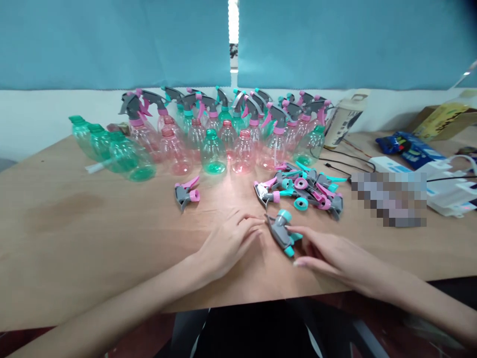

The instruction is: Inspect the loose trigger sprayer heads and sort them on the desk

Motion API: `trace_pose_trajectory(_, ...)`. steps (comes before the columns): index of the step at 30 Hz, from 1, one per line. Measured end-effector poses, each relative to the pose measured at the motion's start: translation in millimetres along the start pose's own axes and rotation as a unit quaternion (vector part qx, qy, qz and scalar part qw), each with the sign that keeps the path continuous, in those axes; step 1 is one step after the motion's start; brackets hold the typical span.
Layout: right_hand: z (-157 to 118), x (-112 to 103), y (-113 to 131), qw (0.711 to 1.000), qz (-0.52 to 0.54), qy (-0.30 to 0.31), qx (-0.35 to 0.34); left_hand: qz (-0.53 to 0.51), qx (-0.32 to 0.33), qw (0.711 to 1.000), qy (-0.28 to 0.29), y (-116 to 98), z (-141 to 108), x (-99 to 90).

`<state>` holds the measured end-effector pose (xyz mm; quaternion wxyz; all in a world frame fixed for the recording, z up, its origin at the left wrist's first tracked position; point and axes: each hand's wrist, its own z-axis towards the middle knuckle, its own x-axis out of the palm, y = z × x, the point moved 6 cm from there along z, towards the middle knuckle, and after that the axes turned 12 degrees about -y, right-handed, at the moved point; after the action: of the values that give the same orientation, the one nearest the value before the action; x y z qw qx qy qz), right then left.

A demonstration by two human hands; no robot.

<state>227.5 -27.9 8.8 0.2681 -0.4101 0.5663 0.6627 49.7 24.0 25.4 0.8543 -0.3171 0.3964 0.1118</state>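
A grey trigger spray head (280, 232) with a turquoise collar, trigger and nozzle lies on the table between my two hands. My right hand (331, 251) reaches to it from the right; its index fingertip touches the body near the trigger, and the thumb is apart below the nozzle. From the left, my left hand (233, 238) has its loosely stretched fingertips close to the head's grey back edge; whether they touch it I cannot tell. Just beyond is a heap of grey spray heads (307, 186) with pink or turquoise parts. A single pink-and-grey spray head (185, 194) lies farther left.
Rows of clear pink and green bottles stand at the back, many with spray heads fitted. Among the open ones are a green bottle (213, 153) and a pink bottle (244, 153). A white jug (345, 119), black cable, blue packet (410, 149) and white device (449, 191) occupy the right.
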Motion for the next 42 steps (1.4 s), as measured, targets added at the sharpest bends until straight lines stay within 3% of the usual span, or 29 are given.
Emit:
trace_pose_trajectory(1, -4, 0, 6, 1.0, 0.024, 0.016, 0.004, 0.001, -0.008, 1.0, 0.004, -3, 5, 2.8)
trace_pose_trajectory(4, -3, -10, 8, 0.999, 0.038, -0.022, 0.01, 0.052, -0.034, 0.998, 0.016, -9, 17, 10.1)
trace_pose_trajectory(9, 26, -31, -14, 0.985, 0.021, -0.168, -0.009, 0.192, -0.043, 0.979, 0.053, -14, 35, 23.4)
trace_pose_trajectory(12, 55, -36, -11, 0.961, 0.007, -0.26, -0.091, 0.229, -0.043, 0.969, 0.076, -15, 43, 27.8)
trace_pose_trajectory(15, 89, -26, 2, 0.947, -0.031, -0.263, -0.18, 0.204, -0.061, 0.973, 0.094, -10, 45, 24.7)
trace_pose_trajectory(20, 124, -4, 11, 0.945, -0.121, -0.204, -0.224, 0.067, -0.095, 0.99, 0.075, 11, 38, 3.6)
trace_pose_trajectory(26, 102, -6, 2, 0.951, -0.121, -0.16, -0.236, -0.08, -0.151, 0.983, -0.062, 40, 33, -22.8)
trace_pose_trajectory(33, 79, -19, -9, 0.947, -0.119, -0.192, -0.227, -0.127, -0.146, 0.977, -0.091, 34, 28, -11.3)
trace_pose_trajectory(37, 79, -36, 5, 0.937, 0.007, -0.319, -0.14, -0.106, -0.12, 0.98, -0.119, 29, 22, -14.7)
trace_pose_trajectory(42, 76, -22, 36, 0.929, 0.156, -0.297, -0.158, -0.018, -0.048, 0.98, -0.194, 27, 19, -30.8)
